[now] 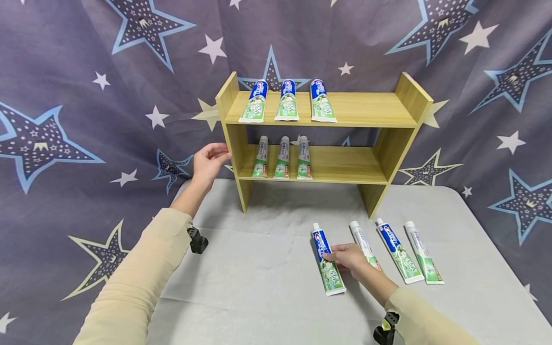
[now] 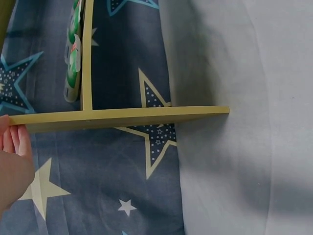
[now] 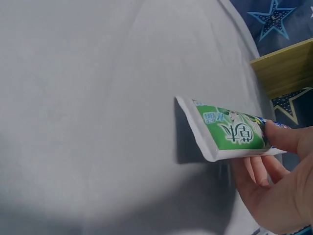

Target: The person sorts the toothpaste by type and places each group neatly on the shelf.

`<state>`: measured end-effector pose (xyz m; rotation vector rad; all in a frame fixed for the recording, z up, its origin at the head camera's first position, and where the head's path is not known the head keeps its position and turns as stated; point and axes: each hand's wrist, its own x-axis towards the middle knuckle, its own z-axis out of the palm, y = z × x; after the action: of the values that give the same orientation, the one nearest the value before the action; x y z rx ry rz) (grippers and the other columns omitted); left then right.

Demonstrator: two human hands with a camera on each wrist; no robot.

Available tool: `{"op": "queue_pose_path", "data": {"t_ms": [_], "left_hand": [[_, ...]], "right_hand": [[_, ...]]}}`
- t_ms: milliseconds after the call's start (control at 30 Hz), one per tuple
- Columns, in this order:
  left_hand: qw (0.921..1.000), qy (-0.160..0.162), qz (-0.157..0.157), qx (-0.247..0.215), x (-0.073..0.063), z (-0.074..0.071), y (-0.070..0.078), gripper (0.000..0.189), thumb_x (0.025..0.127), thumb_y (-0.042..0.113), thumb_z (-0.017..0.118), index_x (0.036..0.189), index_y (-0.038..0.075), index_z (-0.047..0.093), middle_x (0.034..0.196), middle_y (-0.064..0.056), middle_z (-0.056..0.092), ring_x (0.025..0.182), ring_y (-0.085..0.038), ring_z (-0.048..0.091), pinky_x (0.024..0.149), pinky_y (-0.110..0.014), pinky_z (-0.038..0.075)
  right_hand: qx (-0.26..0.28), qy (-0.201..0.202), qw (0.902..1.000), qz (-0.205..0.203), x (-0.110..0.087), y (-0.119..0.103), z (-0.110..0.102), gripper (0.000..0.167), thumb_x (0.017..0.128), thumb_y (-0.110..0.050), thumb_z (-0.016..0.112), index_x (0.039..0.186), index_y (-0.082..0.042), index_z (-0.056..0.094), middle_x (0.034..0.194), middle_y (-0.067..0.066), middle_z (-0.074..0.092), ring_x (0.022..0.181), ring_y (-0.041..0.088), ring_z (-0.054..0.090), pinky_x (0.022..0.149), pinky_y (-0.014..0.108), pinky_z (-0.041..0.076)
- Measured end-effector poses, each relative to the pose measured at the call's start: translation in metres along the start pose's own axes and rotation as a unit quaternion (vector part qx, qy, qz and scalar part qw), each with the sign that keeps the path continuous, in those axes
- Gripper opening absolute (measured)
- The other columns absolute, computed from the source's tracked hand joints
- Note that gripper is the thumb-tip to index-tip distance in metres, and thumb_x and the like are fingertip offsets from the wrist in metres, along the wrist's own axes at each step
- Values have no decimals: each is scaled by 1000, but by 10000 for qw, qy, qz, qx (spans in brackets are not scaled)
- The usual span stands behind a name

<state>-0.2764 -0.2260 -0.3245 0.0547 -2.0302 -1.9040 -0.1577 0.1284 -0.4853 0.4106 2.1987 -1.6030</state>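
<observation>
A small wooden shelf [image 1: 362, 109] stands at the back of the table. My left hand [image 1: 208, 165] touches its left side panel [image 2: 122, 117], fingers against the outer face and thumb by the front edge. My right hand [image 1: 350, 258] grips a blue-and-green toothpaste tube [image 1: 329, 273] in front of the shelf, thumb on top and fingers beneath. In the right wrist view this toothpaste tube [image 3: 239, 129] shows its flat white end lifted off the cloth. Right of that hand lie a slim grey-green tube [image 1: 361, 238], a blue-green tube [image 1: 398, 254] and another grey-green tube [image 1: 424, 254].
On the top tier lie three blue-green tubes [image 1: 286, 100], caps toward the back. Three grey-green tubes [image 1: 282, 158] lie on the lower tier. All six are on the left and middle part. A grey cloth [image 1: 241, 287] covers the table; a starry curtain [image 1: 302, 28] hangs behind.
</observation>
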Motion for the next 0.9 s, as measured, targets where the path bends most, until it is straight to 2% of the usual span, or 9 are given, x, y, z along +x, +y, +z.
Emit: {"op": "queue_pose_path", "data": {"t_ms": [200,367,533,667,800,900], "left_hand": [[10000,9,-14,-40,-1,0,1,20,82,-8,66,95,6,64,76,18,65,75,3,63,73,-8,53],[10000,25,4,40,-3,0,2,24,82,-8,66,105,-4,62,77,18,64,76,4,63,74,-8,53],[10000,36,-5,37,-3,-1,3,19,82,-6,67,99,3,64,77,18,65,76,3,63,74,-8,53],[10000,54,26,79,-3,-1,2,19,82,-6,67,95,8,64,77,18,65,76,3,63,74,-8,52],[9999,39,16,122,-3,0,2,20,83,-5,68,101,1,63,77,19,64,76,4,63,73,-8,52],[9999,-3,-28,151,-3,1,3,25,83,-4,68,107,-4,62,77,20,63,76,4,62,74,-8,52]], "right_hand": [[47,37,9999,-99,-13,-14,-3,46,76,-8,77,115,10,61,77,3,73,60,8,62,66,29,60],[-56,96,9996,-272,-25,-30,-7,46,77,-10,77,115,11,62,78,7,73,57,8,62,65,29,60],[-99,114,9986,-504,-35,-49,-14,44,78,-11,76,113,11,63,78,5,73,59,8,62,63,27,60],[105,18,9982,-593,-41,-63,-22,45,80,-13,74,116,12,62,77,1,73,64,8,64,67,27,60],[438,-240,9970,-584,-47,-77,-31,49,84,-15,72,122,12,57,78,-3,72,68,8,67,72,28,61],[708,-503,9946,-568,-52,-87,-40,53,87,-15,69,128,13,51,78,-6,72,68,6,68,72,24,60]]}}
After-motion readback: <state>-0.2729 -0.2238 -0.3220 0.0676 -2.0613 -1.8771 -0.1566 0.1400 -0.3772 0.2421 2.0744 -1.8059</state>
